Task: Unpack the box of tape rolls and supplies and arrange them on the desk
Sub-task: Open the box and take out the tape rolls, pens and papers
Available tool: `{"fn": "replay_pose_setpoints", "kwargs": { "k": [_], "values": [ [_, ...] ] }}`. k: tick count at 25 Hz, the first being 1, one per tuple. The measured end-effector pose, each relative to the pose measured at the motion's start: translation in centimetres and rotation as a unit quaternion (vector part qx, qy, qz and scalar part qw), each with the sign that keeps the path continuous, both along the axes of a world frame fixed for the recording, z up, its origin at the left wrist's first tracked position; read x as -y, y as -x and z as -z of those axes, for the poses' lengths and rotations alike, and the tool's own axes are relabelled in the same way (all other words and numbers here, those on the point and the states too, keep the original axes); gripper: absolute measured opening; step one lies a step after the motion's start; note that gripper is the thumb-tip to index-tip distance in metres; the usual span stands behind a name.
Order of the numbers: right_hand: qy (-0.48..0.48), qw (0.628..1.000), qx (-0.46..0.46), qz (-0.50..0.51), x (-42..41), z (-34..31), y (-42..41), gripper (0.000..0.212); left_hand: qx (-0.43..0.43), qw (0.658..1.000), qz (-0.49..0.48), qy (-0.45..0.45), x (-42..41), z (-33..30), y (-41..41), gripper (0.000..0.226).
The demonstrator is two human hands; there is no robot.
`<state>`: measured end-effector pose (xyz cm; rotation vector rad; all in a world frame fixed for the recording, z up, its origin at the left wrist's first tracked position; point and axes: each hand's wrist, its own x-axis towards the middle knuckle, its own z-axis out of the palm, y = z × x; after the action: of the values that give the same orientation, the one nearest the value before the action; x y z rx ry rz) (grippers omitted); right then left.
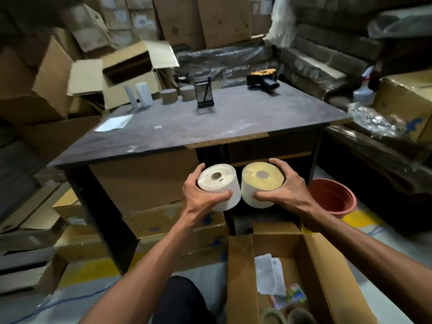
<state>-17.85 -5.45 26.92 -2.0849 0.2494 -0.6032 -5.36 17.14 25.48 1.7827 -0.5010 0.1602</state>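
Gripping one roll [218, 186] each, hands [240, 195] hover before desk [210, 127]

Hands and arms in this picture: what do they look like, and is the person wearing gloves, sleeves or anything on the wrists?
Both are bare. The left hand and the right hand have no gloves, and no rings show on the fingers. Both forearms are uncovered as far as the frame's lower edge: no sleeves, no watch, no bands at the wrists. The only clothing in view is dark fabric over the knee between the arms.
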Motion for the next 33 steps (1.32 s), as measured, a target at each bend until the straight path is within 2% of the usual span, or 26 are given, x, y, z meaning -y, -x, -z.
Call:
{"fn": "replay_pose_setpoints", "kwargs": {
  "k": [2, 7, 11, 16, 19, 24, 28, 33],
  "values": [
    [-0.002, 0.999, 0.029, -0.018, -2.1, -3.0, -1.5, 0.099, 0.017, 1.0, -0.009, 0.024, -2.3, -2.8, -1.2, 0.117],
    [-0.049, 0.994, 0.076, -0.06, -7.6, -10.1, -6.1, 0.092, 0.102, 0.993, -0.031, 0.043, -8.7, -9.8, -4.0, 0.077],
    [-0.09, 0.985, 0.096, -0.114, -11.9, -14.4, -10.7, 0.094, 0.116, 0.989, -0.085, 0.036, -13.8, -14.3, -7.8, 0.086],
    [-0.105, 0.981, 0.105, -0.128, -17.0, -17.2, -17.5, 0.087, 0.103, 0.981, -0.164, 0.029, -18.6, -17.7, -12.8, 0.081],
    [-0.111, 0.981, 0.088, -0.131, -19.0, -17.1, -21.2, 0.098, 0.084, 0.978, -0.19, 0.017, -20.3, -17.5, -15.4, 0.072],
    [-0.107, 0.984, 0.062, -0.129, -21.2, -16.1, -25.8, 0.099, 0.036, 0.973, -0.225, 0.023, -22.4, -15.6, -19.0, 0.096],
    [-0.069, 0.988, 0.036, -0.132, -22.0, -14.6, -27.6, 0.106, 0.012, 0.971, -0.238, 0.014, -22.6, -14.4, -20.9, 0.091],
    [-0.056, 0.992, 0.022, -0.112, -22.5, -13.1, -29.3, 0.107, -0.011, 0.97, -0.241, 0.026, -22.8, -12.6, -22.9, 0.096]
  ]
}}
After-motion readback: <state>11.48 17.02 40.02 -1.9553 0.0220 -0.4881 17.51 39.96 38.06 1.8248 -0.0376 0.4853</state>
